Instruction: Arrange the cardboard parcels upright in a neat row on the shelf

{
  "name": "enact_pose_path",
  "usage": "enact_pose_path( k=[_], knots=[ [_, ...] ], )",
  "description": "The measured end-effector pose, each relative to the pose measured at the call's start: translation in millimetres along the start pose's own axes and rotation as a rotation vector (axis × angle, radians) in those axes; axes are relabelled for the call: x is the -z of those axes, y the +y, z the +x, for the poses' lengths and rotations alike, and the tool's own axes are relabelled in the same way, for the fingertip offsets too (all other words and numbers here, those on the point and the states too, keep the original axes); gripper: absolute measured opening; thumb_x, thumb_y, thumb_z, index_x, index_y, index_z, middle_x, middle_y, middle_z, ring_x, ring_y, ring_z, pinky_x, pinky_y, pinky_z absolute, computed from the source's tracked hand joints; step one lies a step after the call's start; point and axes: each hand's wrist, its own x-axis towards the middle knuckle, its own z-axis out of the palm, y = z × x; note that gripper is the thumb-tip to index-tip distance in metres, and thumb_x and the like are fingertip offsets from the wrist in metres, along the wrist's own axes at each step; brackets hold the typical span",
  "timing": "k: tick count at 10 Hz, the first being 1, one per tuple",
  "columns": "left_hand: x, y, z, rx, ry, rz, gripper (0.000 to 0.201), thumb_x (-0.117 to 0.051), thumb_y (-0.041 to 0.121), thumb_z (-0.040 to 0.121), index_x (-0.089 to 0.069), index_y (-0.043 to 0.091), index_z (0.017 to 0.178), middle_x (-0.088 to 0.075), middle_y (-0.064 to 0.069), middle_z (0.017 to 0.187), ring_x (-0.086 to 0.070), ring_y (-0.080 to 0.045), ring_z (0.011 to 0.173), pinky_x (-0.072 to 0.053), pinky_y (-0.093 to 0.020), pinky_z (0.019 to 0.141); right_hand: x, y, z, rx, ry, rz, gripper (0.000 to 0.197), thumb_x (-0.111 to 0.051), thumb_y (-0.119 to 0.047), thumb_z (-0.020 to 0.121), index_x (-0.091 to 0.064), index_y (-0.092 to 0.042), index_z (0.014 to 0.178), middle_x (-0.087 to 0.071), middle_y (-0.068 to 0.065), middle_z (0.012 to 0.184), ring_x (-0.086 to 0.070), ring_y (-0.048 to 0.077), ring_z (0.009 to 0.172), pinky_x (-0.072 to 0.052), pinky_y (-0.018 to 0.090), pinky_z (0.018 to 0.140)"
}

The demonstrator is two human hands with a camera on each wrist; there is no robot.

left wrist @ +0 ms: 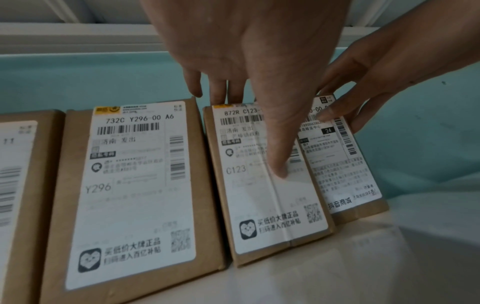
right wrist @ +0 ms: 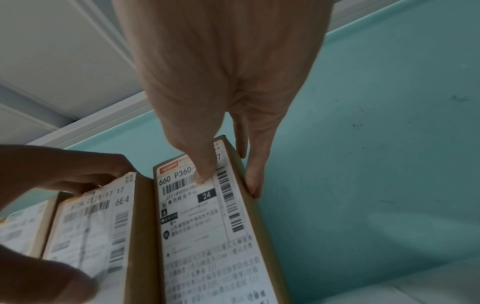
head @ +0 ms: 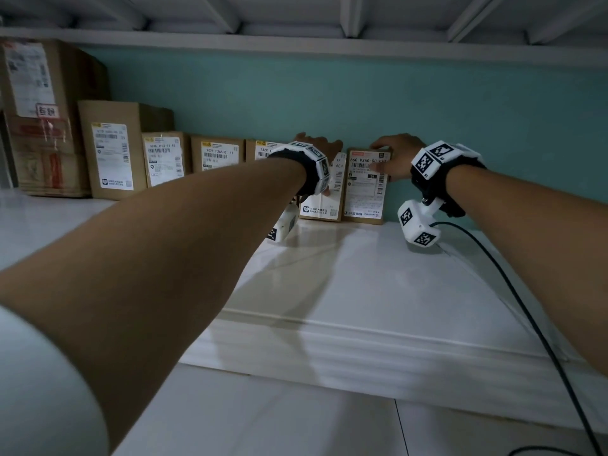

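Observation:
A row of brown cardboard parcels with white labels stands upright along the teal back wall. My left hand grips the top of the parcel marked 872R, with the thumb on its label and the fingers behind its top edge. My right hand holds the end parcel marked 660 P360: the thumb is on the front and the fingers are down its right side. These two parcels stand side by side. The parcel marked 732C stands just left of them.
Further left stand several taller parcels and a big taped box. The white shelf board lies bare in front and to the right. An upper shelf hangs close overhead. A black cable trails from my right wrist.

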Motion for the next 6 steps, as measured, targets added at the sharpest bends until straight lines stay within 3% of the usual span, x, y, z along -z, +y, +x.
enact_pose_path(
  k=[1,2,3,5,6],
  knots=[
    [0,-5,4,-0.006,-0.028,-0.058,0.064,-0.082,0.046,0.046,-0.064,0.031,0.106,-0.066,0.01,0.09,-0.06,-0.012,0.075,-0.049,-0.03,0.078,0,1,-1,-0.01,0.0,-0.034,0.055,-0.067,-0.026,0.088,-0.049,-0.015,0.138,-0.06,0.01,0.131,-0.06,0.028,0.114,-0.049,0.036,0.097],
    [-6,-5,-4,0.008,0.087,-0.035,0.08,-0.082,0.04,0.05,-0.05,0.033,0.124,-0.068,0.002,0.109,-0.064,-0.018,0.09,-0.053,-0.036,0.082,-2,2,-1,-0.002,-0.007,-0.059,0.065,-0.069,-0.031,0.085,-0.042,-0.017,0.143,-0.056,0.01,0.136,-0.056,0.029,0.12,-0.046,0.039,0.101],
    [-8,-3,-11,-0.025,0.21,-0.025,0.106,-0.081,0.034,0.066,-0.012,0.029,0.146,-0.056,-0.009,0.134,-0.055,-0.029,0.12,-0.051,-0.041,0.089,-2,3,-1,-0.021,-0.02,-0.04,0.083,-0.074,-0.036,0.08,-0.03,-0.024,0.148,-0.049,0.012,0.141,-0.053,0.032,0.123,-0.046,0.046,0.101],
    [-5,-1,-20,-0.036,0.198,-0.031,0.106,-0.078,0.035,0.071,-0.009,0.028,0.151,-0.039,-0.007,0.15,-0.043,-0.029,0.134,-0.045,-0.039,0.095,2,6,-4,-0.017,-0.047,-0.047,0.087,-0.073,-0.037,0.081,-0.023,-0.022,0.151,-0.042,0.012,0.147,-0.048,0.033,0.128,-0.045,0.045,0.102],
    [-1,-2,-25,-0.03,0.171,0.003,0.096,-0.077,0.035,0.07,-0.022,0.028,0.148,-0.038,-0.007,0.15,-0.045,-0.028,0.131,-0.047,-0.041,0.098,9,3,-12,-0.025,-0.061,-0.086,0.087,-0.069,-0.041,0.083,-0.02,-0.021,0.152,-0.033,0.011,0.153,-0.038,0.032,0.137,-0.036,0.04,0.109]
  ],
)
